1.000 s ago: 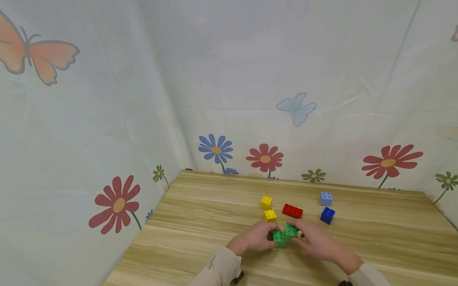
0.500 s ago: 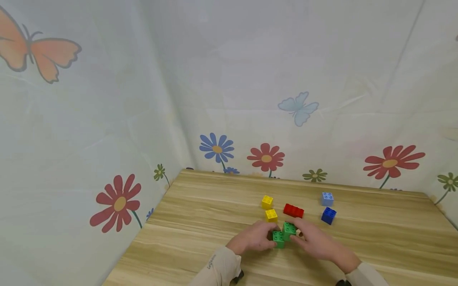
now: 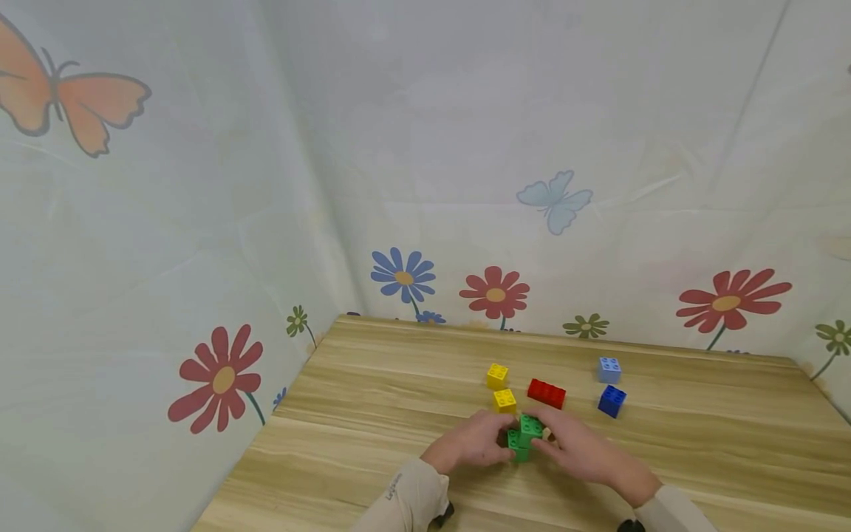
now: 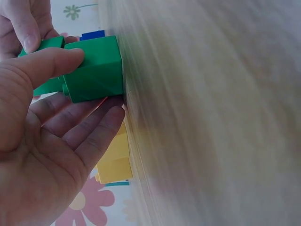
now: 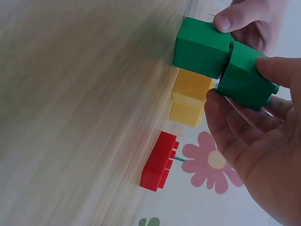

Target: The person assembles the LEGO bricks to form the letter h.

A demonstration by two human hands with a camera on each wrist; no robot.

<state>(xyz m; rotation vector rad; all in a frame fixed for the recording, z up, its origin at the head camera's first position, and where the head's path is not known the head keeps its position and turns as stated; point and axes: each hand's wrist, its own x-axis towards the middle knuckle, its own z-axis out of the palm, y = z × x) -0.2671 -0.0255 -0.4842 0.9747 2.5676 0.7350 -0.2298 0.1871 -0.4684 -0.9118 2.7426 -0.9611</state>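
My left hand [image 3: 472,441] holds a green toy building block [image 4: 96,70] that stands on the wooden table, thumb on one side and fingers along the other. A second green block [image 5: 247,77] is pinched between the thumb and fingers of my right hand [image 3: 578,447]. In the right wrist view this second block sits over the studs of the lower one, tilted and shifted off to one side. From the head view the upper block [image 3: 530,428] covers part of the lower block's top, with some of its studs showing at the left.
Just beyond my hands lie two yellow blocks [image 3: 504,401] and a longer red block [image 3: 547,393]. Farther right are a dark blue block [image 3: 612,400] and a light blue block [image 3: 609,369]. A flower-printed cloth [image 3: 425,148] hangs behind the table [image 3: 372,384].
My right hand has moved left with its green block, from beside the other green block to over its top. The left hand has kept its place and its grip.
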